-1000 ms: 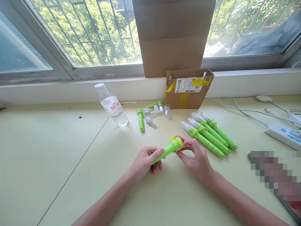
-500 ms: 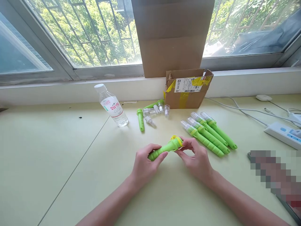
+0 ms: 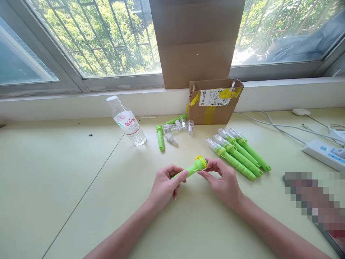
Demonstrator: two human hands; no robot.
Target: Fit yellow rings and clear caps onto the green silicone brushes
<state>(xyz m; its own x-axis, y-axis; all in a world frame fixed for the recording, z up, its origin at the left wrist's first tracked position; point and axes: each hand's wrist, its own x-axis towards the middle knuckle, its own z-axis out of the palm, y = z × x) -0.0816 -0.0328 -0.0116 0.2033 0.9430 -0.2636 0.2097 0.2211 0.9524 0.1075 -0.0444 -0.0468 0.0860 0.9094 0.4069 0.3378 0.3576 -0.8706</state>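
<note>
My left hand [image 3: 167,184] is wrapped round a ribbed green plastic handle [image 3: 192,170], held slanting above the table with its wide end to the upper right. A thin yellow band [image 3: 199,158] loops about that wide end. My right hand [image 3: 225,180] pinches at the band there, thumb below and fingers above; its fingertips partly cover the rim. Farther right lie several green handles with clear caps [image 3: 234,153], side by side. Beyond my hands stand or lie a bare green handle [image 3: 160,137] and loose clear plastic caps [image 3: 171,139], one of them upright.
A water bottle [image 3: 129,124] stands left of the loose parts. An open cardboard box [image 3: 212,104] is against the window ledge. At right are a white power strip [image 3: 323,153], cables [image 3: 285,124] and a phone with a blurred screen [image 3: 315,208].
My left hand has shifted its grip on the green handle, its fingers now curling underneath and covering the narrow end. My right hand stays at the wide end with the yellow band.
</note>
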